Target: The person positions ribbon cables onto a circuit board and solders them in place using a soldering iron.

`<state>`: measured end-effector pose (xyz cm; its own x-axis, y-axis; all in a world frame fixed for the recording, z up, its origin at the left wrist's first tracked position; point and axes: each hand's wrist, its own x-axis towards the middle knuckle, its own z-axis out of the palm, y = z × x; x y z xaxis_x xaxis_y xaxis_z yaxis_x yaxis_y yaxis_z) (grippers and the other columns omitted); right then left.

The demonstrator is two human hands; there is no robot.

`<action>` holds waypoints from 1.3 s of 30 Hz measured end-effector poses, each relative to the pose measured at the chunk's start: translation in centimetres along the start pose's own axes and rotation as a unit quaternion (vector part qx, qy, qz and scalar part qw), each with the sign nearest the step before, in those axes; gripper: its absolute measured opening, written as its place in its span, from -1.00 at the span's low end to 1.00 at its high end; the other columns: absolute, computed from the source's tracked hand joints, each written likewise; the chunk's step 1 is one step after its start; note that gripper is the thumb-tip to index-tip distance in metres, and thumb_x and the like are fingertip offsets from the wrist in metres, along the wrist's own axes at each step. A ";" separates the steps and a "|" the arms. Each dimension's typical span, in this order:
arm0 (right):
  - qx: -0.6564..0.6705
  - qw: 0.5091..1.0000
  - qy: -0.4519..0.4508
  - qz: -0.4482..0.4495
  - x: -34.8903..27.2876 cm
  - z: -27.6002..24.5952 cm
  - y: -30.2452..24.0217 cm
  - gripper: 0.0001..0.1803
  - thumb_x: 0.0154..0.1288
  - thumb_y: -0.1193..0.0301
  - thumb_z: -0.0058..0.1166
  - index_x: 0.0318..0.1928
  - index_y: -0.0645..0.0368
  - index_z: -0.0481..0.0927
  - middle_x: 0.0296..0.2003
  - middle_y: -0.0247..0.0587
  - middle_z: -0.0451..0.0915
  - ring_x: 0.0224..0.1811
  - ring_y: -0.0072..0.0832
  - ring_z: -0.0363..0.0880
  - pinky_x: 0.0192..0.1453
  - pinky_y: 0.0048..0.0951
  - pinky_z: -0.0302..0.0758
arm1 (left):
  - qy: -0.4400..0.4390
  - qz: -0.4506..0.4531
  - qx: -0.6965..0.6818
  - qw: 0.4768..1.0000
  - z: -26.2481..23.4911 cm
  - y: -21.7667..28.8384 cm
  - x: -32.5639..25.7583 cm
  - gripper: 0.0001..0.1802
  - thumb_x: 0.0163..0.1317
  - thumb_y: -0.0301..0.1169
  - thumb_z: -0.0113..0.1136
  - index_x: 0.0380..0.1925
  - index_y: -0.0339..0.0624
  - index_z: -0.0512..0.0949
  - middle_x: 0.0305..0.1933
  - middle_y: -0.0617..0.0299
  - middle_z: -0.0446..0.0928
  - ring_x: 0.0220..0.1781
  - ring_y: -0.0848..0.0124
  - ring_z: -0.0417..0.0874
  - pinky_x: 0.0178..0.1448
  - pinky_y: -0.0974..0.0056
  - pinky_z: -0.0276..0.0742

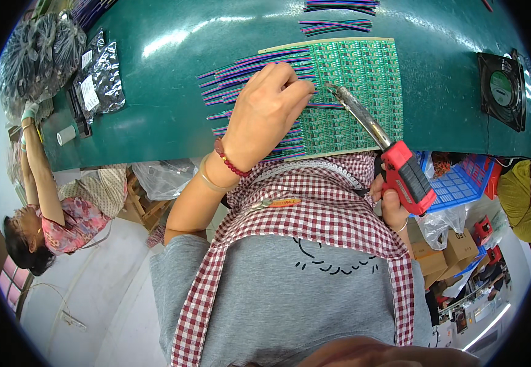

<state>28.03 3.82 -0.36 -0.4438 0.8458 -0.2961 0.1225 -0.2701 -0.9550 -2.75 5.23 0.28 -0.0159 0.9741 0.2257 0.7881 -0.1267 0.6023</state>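
A flat rectangular green circuit-board panel [357, 131] lies under and just right of the left hand's [268, 101] fingers — they curl in, but whether they clamp a wire I cannot tell. Thin blue, purple and black wires [250, 66] run leftward beneath them. The right hand's [394, 211] fingers wrap a red-and-black-handled soldering iron [394, 154], its metal tip [333, 87] just right of the left fingers — farther right stands a square black fan [503, 90]

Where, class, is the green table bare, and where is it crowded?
The table shows bare between the dark bags and the wires, and between the circuit-board panel and the fan. Crowded: the panel, under wires, the left hand and soldering iron.
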 end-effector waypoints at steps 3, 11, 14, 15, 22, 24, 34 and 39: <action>-0.059 0.998 -0.005 -0.014 -0.2 -0.5 0.8 -0.67 0.23 0.26 0.16 -0.20 0.31 0.63 -0.49 -0.27 0.61 -0.46 -0.51 0.56 -0.33 -0.44 0.49 | 0.000 -0.001 0.000 1.000 0.0 0.0 0.0 -0.85 0.03 -0.54 0.35 -0.35 -0.18 0.62 -0.41 0.19 0.44 -0.34 0.25 0.53 -0.27 0.21 0.49; -0.165 0.984 -0.014 -0.067 0.0 -1.0 1.8 -0.68 0.18 0.23 0.18 -0.23 0.25 0.66 -0.47 -0.25 0.63 -0.47 -0.41 0.60 -0.36 -0.42 0.50 | -0.001 0.001 0.004 1.000 -0.1 -0.1 0.1 -0.86 0.04 -0.53 0.35 -0.35 -0.18 0.62 -0.40 0.19 0.46 -0.33 0.24 0.55 -0.25 0.20 0.50; -0.148 0.987 -0.004 -0.065 0.0 -0.7 1.2 -0.69 0.18 0.22 0.18 -0.26 0.23 0.66 -0.48 -0.26 0.63 -0.48 -0.43 0.60 -0.37 -0.42 0.50 | -0.004 0.002 0.001 1.000 0.0 -0.3 0.1 -0.86 0.04 -0.52 0.35 -0.35 -0.17 0.62 -0.40 0.19 0.47 -0.33 0.24 0.55 -0.25 0.20 0.51; -0.148 0.987 -0.005 -0.066 0.0 -0.6 1.0 -0.69 0.18 0.22 0.18 -0.26 0.23 0.66 -0.48 -0.26 0.63 -0.48 -0.43 0.60 -0.37 -0.42 0.50 | -0.003 0.004 0.001 1.000 0.0 -0.4 0.1 -0.86 0.05 -0.52 0.34 -0.35 -0.17 0.62 -0.40 0.19 0.47 -0.33 0.24 0.55 -0.24 0.20 0.51; -0.152 0.986 -0.007 -0.067 -0.1 -1.1 0.7 -0.71 0.18 0.21 0.19 -0.31 0.21 0.66 -0.52 -0.29 0.63 -0.50 -0.45 0.60 -0.37 -0.43 0.51 | -0.006 0.005 0.005 1.000 -0.2 -0.2 0.2 -0.87 0.05 -0.52 0.34 -0.36 -0.17 0.62 -0.39 0.19 0.47 -0.33 0.24 0.55 -0.23 0.19 0.51; -0.170 0.983 -0.029 -0.063 -0.1 -1.0 0.7 -0.71 0.18 0.21 0.19 -0.31 0.20 0.66 -0.52 -0.29 0.63 -0.50 -0.44 0.60 -0.36 -0.43 0.51 | -0.006 0.007 0.009 1.000 -0.2 -0.3 0.2 -0.87 0.05 -0.51 0.34 -0.36 -0.17 0.62 -0.39 0.20 0.48 -0.32 0.24 0.56 -0.23 0.19 0.51; -0.158 0.985 -0.012 -0.066 0.0 -0.7 0.7 -0.72 0.16 0.24 0.19 -0.32 0.23 0.66 -0.51 -0.25 0.61 -0.48 -0.40 0.59 -0.38 -0.42 0.49 | -0.002 0.010 0.037 0.999 -0.2 -0.2 0.2 -0.89 0.05 -0.48 0.34 -0.40 -0.16 0.61 -0.40 0.22 0.49 -0.30 0.24 0.56 -0.21 0.19 0.50; -0.179 0.981 -0.004 -0.078 0.1 -0.8 1.2 -0.70 0.17 0.22 0.19 -0.32 0.24 0.66 -0.49 -0.21 0.61 -0.47 -0.39 0.59 -0.39 -0.43 0.48 | 0.001 0.009 0.033 0.999 -0.1 -0.1 0.1 -0.89 0.05 -0.49 0.34 -0.40 -0.16 0.61 -0.40 0.22 0.49 -0.30 0.24 0.56 -0.20 0.19 0.51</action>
<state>28.90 3.93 -1.57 -0.4881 0.8601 -0.1478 0.3568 0.0421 -0.9332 -2.90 5.33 0.34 -0.0037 0.9713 0.2378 0.8273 -0.1306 0.5464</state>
